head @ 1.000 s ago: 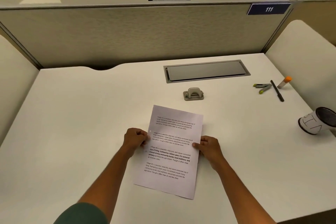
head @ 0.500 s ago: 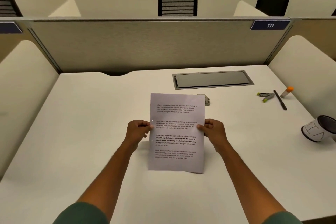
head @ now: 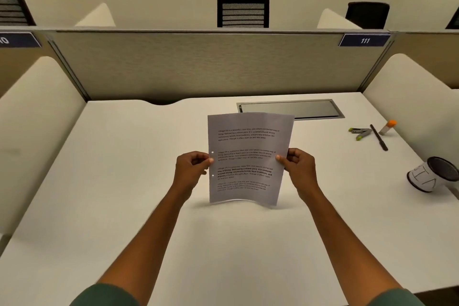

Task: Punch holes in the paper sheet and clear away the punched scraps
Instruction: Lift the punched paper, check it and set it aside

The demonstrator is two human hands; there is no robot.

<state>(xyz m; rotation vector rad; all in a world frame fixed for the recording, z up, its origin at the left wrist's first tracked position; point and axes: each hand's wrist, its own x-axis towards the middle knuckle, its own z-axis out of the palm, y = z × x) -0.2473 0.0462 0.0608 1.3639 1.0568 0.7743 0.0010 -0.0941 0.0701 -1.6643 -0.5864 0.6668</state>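
A broad white desk (head: pixel 99 206) with a smooth matte top fills the lower view, walled at 12 o'clock by a grey fabric partition (head: pixel 211 64) and at 3 and 9 o'clock by rounded cream side panels (head: pixel 407 92). A dark plate reading 111 (head: pixel 364 40) sits on the partition's upper right corner, and black mesh-backed chairs (head: pixel 243 11) show beyond it against a plain pale wall.

A rectangular grey metal hatch (head: pixel 290 109) is set flush into the desk at 1 o'clock. The paper sheet (head: pixel 248 159), thin and white with four blocks of printed text, is held upright above the desk's middle, its lower edge bowed in a soft curve. Two small round holes (head: pixel 212 152) sit along its left margin.

Both forearms reach forward from green sleeves (head: pixel 104 295). The left hand (head: pixel 191 169) is curled, pinching the sheet's left edge between the holes with thumb on the front. The right hand (head: pixel 299 167) is likewise curled, pinching the right edge at mid-height.

At 3 o'clock a white cylindrical cup (head: pixel 429 174) with a dark mouth lies on its side. At 2 o'clock lie a slim black pen (head: pixel 378 137), a small orange-capped tube (head: pixel 388 126) and two grey clips with yellow-green tips (head: pixel 360 132).
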